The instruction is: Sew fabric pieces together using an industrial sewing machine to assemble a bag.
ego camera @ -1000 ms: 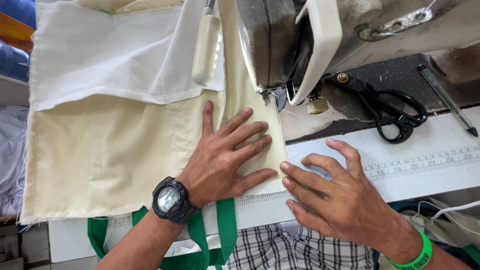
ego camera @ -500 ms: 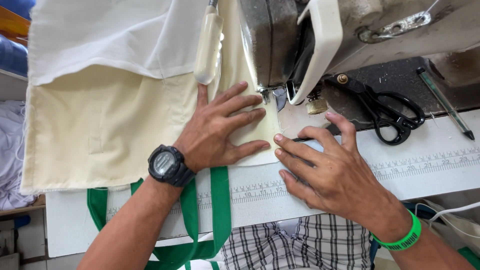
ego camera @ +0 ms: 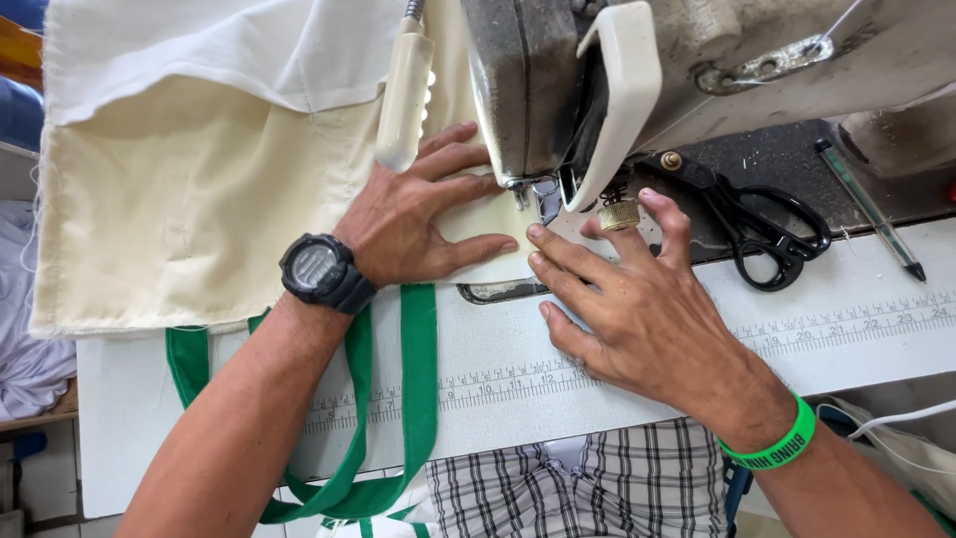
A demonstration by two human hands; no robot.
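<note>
Here the cream fabric lies flat on the white bench, its long axis running left to right, its right end under the sewing machine. Both hands, left and right, press flat with fingers spread, gripping nothing. A green strap hangs over the bench's near edge; black scissors lie toward its far right.

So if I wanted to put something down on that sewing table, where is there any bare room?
Bare table runs below the scissors and right of the right hand. A smaller patch lies between the green strap and that hand. By the needle it is crowded: the left hand presses cream fabric there.
</note>
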